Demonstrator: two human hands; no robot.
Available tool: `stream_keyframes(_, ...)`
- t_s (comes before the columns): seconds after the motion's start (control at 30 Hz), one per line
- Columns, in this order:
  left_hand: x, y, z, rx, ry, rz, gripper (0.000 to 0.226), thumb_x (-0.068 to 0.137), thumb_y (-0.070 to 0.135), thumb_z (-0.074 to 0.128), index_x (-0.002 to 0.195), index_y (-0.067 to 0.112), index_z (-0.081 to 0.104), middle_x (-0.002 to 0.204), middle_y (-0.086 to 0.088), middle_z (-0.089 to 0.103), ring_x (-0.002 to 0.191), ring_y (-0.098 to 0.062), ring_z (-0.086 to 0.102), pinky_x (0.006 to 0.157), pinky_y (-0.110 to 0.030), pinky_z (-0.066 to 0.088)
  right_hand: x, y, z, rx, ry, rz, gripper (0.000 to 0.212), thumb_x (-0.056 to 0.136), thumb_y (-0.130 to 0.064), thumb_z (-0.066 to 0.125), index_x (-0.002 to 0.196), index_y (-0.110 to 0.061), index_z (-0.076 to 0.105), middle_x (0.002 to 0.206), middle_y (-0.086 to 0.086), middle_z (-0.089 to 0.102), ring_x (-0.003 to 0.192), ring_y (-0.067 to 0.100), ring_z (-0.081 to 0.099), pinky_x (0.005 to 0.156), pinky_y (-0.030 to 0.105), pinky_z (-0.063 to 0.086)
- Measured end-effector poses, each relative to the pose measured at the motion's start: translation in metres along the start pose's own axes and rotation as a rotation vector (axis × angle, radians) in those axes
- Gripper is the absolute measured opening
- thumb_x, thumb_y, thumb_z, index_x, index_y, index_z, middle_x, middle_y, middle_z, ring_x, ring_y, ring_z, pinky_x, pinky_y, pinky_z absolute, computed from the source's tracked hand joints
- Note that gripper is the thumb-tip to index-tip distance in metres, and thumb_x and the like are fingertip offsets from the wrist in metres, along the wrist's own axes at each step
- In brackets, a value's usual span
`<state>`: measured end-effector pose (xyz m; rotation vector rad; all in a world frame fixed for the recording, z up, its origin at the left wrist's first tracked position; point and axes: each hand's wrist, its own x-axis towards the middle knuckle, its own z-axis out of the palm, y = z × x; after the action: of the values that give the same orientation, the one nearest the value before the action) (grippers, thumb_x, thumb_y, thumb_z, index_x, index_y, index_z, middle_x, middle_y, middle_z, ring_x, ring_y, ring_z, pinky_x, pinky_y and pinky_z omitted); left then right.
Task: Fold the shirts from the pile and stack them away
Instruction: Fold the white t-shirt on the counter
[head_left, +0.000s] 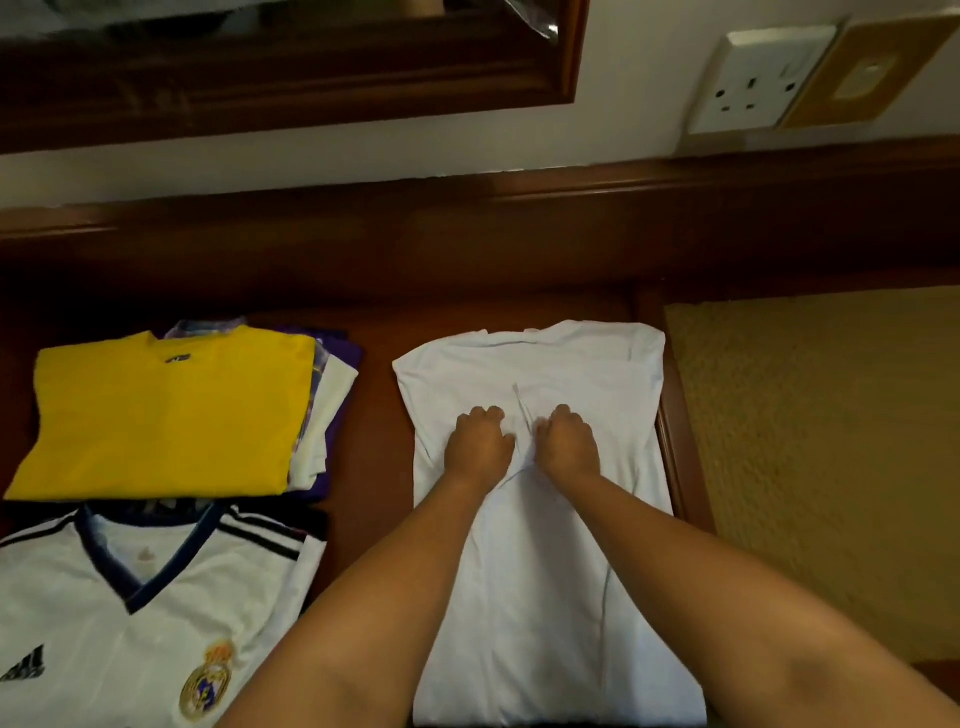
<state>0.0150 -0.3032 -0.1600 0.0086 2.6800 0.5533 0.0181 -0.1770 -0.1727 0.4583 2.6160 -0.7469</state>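
Right now both hands sit mid-chest on the white tee (545, 545), which lies flat on the desk (371, 415) w/ sleeves already tucked in to make a long narrow strip, collar end farthest from the person. Left hand (478, 441) and right hand (569, 439) are knuckles-up, fingers curled, just apart; a raised crease runs up between them, so prob. each grip is pinching cloth along a cross line, ready to fold the strip in half. Exact pinch is hidden under the knuckles.

Left of the tee, across a bare strip of wood: the folded stack, yellow shirt (161, 410) on top, purple and white layers peeking out its right edge. Nearer the person than that stack lies the football jersey (130, 613), face up, likely the unfolded pile.

Edges: the tee's right side runs right along the desk's raised wood rim, w/ a tan textured panel (810, 441) beyond it, so no slack that side. Far of the collar there's some open wood before the back ledge. Room to move is leftward, toward the stack.
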Motion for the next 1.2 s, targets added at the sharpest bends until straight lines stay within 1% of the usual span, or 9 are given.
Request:
stream_keyframes(0.2,0.021,0.003,0.005,0.057,0.067,-0.106,0.047,0.096,0.049,0.044,0.128,0.014,0.049,0.126,-0.008,0.056,0.116,-0.025,0.051,0.095,-0.036,0.04,0.008,-0.009,0.0,-0.119,-0.054,-0.017,0.034,0.095,-0.035,0.051,0.118,-0.01,0.048,0.112,0.011,0.058,0.102,0.029,0.059,0.082,0.037,0.049)
stream_keyframes(0.3,0.029,0.008,0.006,0.149,0.049,-0.082,0.048,0.096,0.048,0.045,0.129,0.013,0.044,0.126,-0.009,0.055,0.116,-0.026,0.051,0.095,-0.036,0.04,0.017,-0.007,-0.005,0.159,-0.027,0.085,0.014,0.094,-0.017,0.049,0.103,-0.007,0.053,0.101,0.012,0.062,0.093,0.028,0.061,0.078,0.035,0.051)
stream_keyframes(0.4,0.036,0.013,0.005,0.193,0.009,-0.037,0.037,0.098,0.033,0.046,0.129,0.013,0.044,0.127,-0.01,0.055,0.117,-0.026,0.051,0.096,-0.035,0.04,0.02,-0.003,-0.023,0.478,0.012,0.227,0.01,0.095,-0.017,0.049,0.096,-0.008,0.053,0.093,0.008,0.059,0.08,0.019,0.056,0.072,0.027,0.046)
stream_keyframes(0.63,0.029,0.043,0.002,0.008,0.085,0.149,0.024,0.1,0.022,0.042,0.114,0.011,0.057,0.113,-0.009,0.061,0.101,-0.025,0.058,0.087,-0.034,0.045,0.013,0.006,-0.061,0.775,0.173,0.223,0.012,0.095,-0.013,0.046,0.084,-0.011,0.05,0.079,0.003,0.052,0.075,0.017,0.051,0.065,0.026,0.041)
stream_keyframes(0.73,0.022,0.03,0.002,-0.212,-0.025,0.166,0.025,0.097,0.011,0.044,0.114,0.01,0.062,0.115,-0.009,0.064,0.106,-0.026,0.059,0.093,-0.032,0.046,0.01,0.001,-0.061,0.785,0.191,0.157,0.006,0.094,-0.01,0.046,0.091,-0.007,0.05,0.079,0.003,0.05,0.072,0.016,0.048,0.065,0.025,0.041)
stream_keyframes(0.8,0.018,0.013,-0.002,-0.318,0.061,0.126,0.029,0.092,0.002,0.048,0.116,0.007,0.064,0.121,-0.011,0.063,0.112,-0.026,0.057,0.096,-0.028,0.043,0.008,-0.009,-0.06,0.767,0.184,0.089,0.004,0.095,-0.01,0.047,0.093,-0.011,0.05,0.078,-0.001,0.05,0.07,0.013,0.049,0.062,0.021,0.042)
stream_keyframes(0.87,0.014,-0.003,-0.005,-0.198,0.15,0.11,0.032,0.09,0.002,0.051,0.117,0.01,0.065,0.124,-0.009,0.061,0.116,-0.026,0.054,0.097,-0.03,0.042,0.007,-0.02,-0.057,0.725,0.186,0.036,0.002,0.096,-0.012,0.049,0.095,-0.012,0.051,0.083,0.0,0.053,0.074,0.012,0.052,0.066,0.018,0.044)
stream_keyframes(1.0,0.004,-0.015,-0.001,0.149,-0.007,0.364,0.036,0.098,0.027,0.045,0.13,0.017,0.057,0.143,-0.009,0.047,0.134,-0.03,0.039,0.111,-0.041,0.028,0.007,-0.03,-0.055,0.7,0.196,0.031,0.004,0.094,-0.01,0.049,0.091,-0.01,0.052,0.086,0.009,0.056,0.07,0.015,0.05,0.062,0.021,0.044)
stream_keyframes(1.2,0.024,0.021,-0.004,0.244,0.047,0.553,0.039,0.094,0.012,0.054,0.133,0.019,0.055,0.128,-0.01,0.054,0.116,-0.029,0.05,0.093,-0.036,0.04,0.004,-0.009,-0.076,0.725,0.277,0.132,0.004,0.093,-0.01,0.049,0.093,-0.01,0.053,0.083,0.005,0.052,0.072,0.016,0.048,0.064,0.028,0.041)
